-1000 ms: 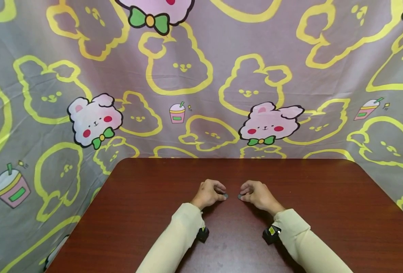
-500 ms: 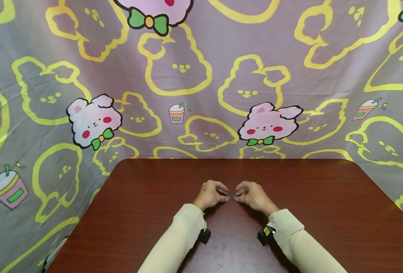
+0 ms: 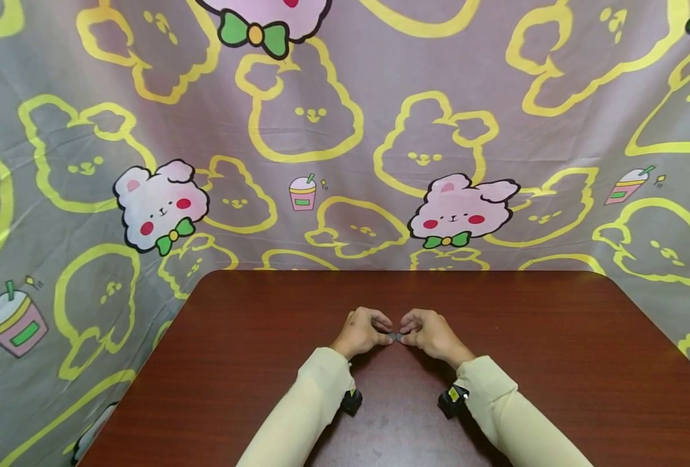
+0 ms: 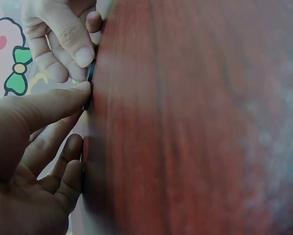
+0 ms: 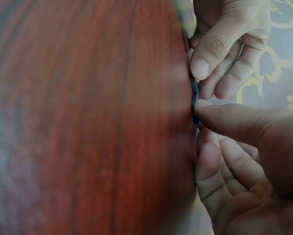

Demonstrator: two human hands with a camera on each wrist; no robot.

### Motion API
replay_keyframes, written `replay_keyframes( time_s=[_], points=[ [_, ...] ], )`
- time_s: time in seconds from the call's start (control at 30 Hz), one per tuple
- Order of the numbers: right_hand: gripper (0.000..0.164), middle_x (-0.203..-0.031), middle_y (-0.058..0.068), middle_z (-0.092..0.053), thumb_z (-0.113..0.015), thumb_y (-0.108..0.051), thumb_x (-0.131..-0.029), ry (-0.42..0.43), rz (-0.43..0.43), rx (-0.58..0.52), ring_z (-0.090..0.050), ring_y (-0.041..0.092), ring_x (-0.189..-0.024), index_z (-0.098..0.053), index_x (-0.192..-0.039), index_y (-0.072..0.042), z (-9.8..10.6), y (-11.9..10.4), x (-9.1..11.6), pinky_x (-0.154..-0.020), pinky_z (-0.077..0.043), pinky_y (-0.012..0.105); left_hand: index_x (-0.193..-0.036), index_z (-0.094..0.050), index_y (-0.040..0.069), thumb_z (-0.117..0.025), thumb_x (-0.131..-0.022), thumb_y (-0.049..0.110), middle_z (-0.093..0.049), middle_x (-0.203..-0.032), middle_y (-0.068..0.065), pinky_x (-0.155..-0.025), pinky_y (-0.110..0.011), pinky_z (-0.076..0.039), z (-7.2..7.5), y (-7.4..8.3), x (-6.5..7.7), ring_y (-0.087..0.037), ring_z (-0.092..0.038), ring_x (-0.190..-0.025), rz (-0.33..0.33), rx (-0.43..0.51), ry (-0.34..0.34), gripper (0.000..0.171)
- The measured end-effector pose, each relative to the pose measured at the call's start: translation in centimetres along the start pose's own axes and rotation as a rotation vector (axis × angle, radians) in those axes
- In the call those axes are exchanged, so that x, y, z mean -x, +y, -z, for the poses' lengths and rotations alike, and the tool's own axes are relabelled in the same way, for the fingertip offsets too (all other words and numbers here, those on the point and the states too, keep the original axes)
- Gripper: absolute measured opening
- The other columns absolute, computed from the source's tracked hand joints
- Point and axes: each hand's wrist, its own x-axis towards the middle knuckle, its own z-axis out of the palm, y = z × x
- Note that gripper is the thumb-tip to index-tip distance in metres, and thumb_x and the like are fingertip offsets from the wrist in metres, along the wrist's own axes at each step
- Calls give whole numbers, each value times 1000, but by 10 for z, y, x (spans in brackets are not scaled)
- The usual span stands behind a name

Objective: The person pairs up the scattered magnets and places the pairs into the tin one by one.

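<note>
Over the middle of the table, my left hand [image 3: 361, 331] and right hand [image 3: 435, 334] face each other with their fingertips nearly meeting. Between thumb and fingers the left hand pinches a small, thin, dark grey disc [image 3: 392, 336]. A similar disc [image 3: 399, 338] is pinched by the right hand. The discs stand edge to edge close over the tabletop, and the fingers partly cover both. Seen from the left wrist, a dark edge of the right hand's disc [image 4: 91, 71] shows just beyond my left thumb. The right wrist view shows the left hand's disc [image 5: 194, 85] edge-on.
The reddish-brown wooden table [image 3: 251, 324] has rounded far corners. Behind it and along both sides hangs a grey cloth [image 3: 345, 78] printed with yellow outlines and rabbit faces. Black wrist cameras [image 3: 452, 401] sit under the cream sleeves [image 3: 298, 402].
The two hands have come together from a small gap, the right hand moving left and the left hand slightly right, bringing the discs edge to edge.
</note>
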Motion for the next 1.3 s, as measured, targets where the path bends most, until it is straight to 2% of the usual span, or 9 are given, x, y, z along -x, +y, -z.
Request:
replay_keyframes(
  time_s=[0.17,0.43,0.63,0.83,1.0,1.13,1.3],
  points=[
    [25,-89,8,-73,-79,5,-78,0,-16,-27,-67,17,-76,-69,-99,3,1,0,0,-63,-52,29,-91,-78,9,-89,-73,4,-75,-83,1,-77,-26,-54,1,1,1,-11,-69,-82,5,11,-6,21],
    [23,-88,9,-70,-78,3,-80,-20,-100,-63,-59,15,-65,-69,-101,5,4,0,1,-55,-50,29,-96,-77,7,-87,-76,5,-75,-87,0,-75,-27,-55,6,2,3,-12,-69,-83,35,70,-24,22],
    [23,-83,5,-67,-82,1,-78,-67,-117,-41,-58,15,-65,-72,-98,3,6,-1,1,-55,-50,28,-103,-76,5,-85,-79,8,-75,-92,-1,-78,-30,-55,21,6,8,-14,-69,-87,15,81,-31,26],
    [22,-82,2,-67,-82,-1,-78,-75,-118,-12,-58,14,-64,-74,-98,2,7,-1,1,-55,-50,28,-108,-75,2,-84,-81,11,-75,-100,-5,-81,-33,-56,37,9,15,-18,-70,-94,2,82,-57,30],
    [23,-81,2,-69,-84,-2,-76,-75,-79,15,-58,12,-66,-75,-97,2,7,-3,2,-58,-49,27,-111,-74,2,-83,-82,13,-75,-103,-4,-82,-33,-56,50,1,25,-19,-69,-97,-14,74,-79,32],
    [22,-82,3,-70,-84,-2,-76,-85,-58,30,-59,12,-71,-75,-97,2,7,-4,2,-62,-49,27,-114,-73,2,-83,-83,15,-74,-106,-4,-83,-34,-56,63,-9,38,-22,-68,-100,5,94,-99,34],
    [22,-85,5,-73,-84,-3,-77,-95,-53,33,-61,11,-73,-76,-97,3,6,-5,1,-63,-49,27,-112,-73,0,-83,-82,14,-74,-106,-8,-83,-34,-56,76,-23,55,-23,-69,-99,-5,106,-74,35]
  ],
)
